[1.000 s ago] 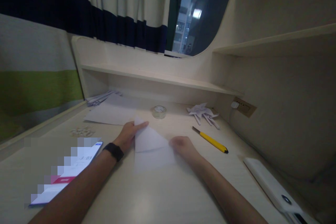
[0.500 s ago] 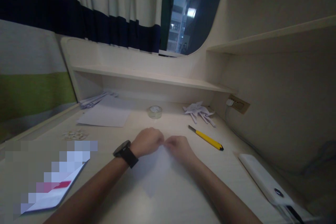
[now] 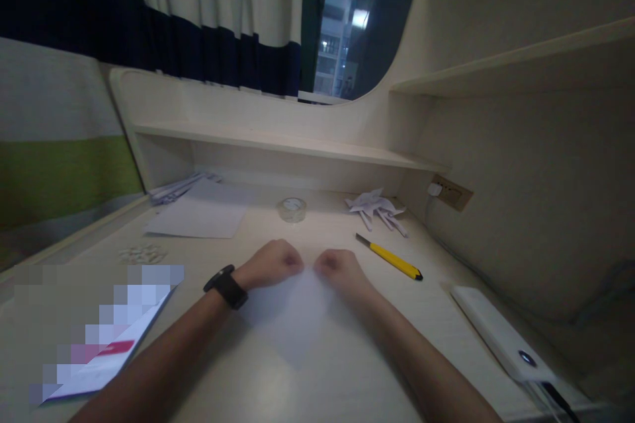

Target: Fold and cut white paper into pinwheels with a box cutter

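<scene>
A white sheet of paper point(image 3: 292, 317) lies on the desk between my forearms, one corner pointing toward me. My left hand point(image 3: 272, 264), with a dark watch point(image 3: 225, 284) on its wrist, is closed at the paper's far left edge. Opposite it, my right hand point(image 3: 342, 272) is closed with its fingers pinched at the far right edge. A narrow gap separates the two hands. The fingertips are blurred, and the paper's far edge is partly hidden by them.
Behind my hands stands a roll of clear tape point(image 3: 292, 210). A yellow utility knife point(image 3: 395, 261), blade out, lies at right, near paper pinwheels point(image 3: 374, 203). White sheets point(image 3: 203, 211) and small pale bits point(image 3: 143, 254) lie left. A white power bank point(image 3: 496, 330) is far right.
My hands have moved apart from each other, the left one leftward, opening a gap between the fingertips. More of the paper shows between them. The other things stay in place.
</scene>
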A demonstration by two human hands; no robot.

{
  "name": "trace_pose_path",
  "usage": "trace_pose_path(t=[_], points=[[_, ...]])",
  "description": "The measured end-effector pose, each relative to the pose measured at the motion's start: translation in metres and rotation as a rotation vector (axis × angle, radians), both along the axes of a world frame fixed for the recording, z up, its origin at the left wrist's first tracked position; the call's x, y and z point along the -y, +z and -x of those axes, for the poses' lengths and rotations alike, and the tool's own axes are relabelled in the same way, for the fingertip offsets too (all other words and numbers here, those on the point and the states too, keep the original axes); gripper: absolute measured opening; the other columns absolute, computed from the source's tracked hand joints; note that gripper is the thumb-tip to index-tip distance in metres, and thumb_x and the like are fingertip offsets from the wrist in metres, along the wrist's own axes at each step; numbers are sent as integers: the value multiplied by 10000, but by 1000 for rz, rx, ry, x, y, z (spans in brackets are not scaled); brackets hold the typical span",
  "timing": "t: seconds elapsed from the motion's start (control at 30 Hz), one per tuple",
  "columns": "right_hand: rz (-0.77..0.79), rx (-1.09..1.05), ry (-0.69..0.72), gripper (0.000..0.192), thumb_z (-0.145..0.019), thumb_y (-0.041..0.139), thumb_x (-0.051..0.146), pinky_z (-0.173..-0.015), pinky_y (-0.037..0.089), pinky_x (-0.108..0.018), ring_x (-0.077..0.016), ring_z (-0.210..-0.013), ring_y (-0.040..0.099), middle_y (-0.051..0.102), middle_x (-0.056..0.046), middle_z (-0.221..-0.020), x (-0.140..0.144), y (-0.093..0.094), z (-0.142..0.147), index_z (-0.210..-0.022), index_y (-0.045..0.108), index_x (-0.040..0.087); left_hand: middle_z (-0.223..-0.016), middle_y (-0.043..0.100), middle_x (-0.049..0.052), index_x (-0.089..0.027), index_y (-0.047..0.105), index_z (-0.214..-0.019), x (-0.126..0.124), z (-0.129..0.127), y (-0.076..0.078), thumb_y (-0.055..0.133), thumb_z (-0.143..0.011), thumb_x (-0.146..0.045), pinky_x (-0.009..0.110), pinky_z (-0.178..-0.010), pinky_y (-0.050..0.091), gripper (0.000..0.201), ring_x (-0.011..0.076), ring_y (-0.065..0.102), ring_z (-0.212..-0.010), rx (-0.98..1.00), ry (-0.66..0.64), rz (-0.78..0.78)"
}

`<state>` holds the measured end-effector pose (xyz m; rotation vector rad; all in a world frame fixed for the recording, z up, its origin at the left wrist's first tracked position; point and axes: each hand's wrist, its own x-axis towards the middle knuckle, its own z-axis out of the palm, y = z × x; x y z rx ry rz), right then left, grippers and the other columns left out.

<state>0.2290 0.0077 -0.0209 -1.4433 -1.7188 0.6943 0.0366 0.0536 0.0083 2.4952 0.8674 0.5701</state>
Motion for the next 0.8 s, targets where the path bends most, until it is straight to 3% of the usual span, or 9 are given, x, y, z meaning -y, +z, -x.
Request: trace_pose_path(t=[0.2, 0.47, 0.8], points=[[77, -95, 38, 76, -644, 613, 180, -506, 364, -209, -113, -544, 517, 621, -8, -588, -6, 2, -15, -660, 672, 135, -448, 517, -11, -143, 618, -470, 0, 13, 9, 538, -725, -267, 228, -477, 227, 295, 106, 411, -451, 38, -11, 106], [175, -163, 90, 140, -618, 661, 268, -498, 357, -215, -98, -509, 491, 610, -9, -574, -9, 12, -39, -640, 646, 131, -404, 534, -18, -179, 606, -411, -2, 40, 11, 627, -574, -283, 227, -480, 263, 195, 125, 424, -460, 180, 86, 400], [227, -133, 137, 175, -603, 695, 283, -507, 315, -217, -85, -505, 439, 592, 0, -565, -14, 19, -79, -654, 669, 118, -501, 617, 16, -175, 658, -478, 2, 66, 18, 633, -596, -270, 229, -515, 325, 153, 135, 473, -477, 137, 103, 453]])
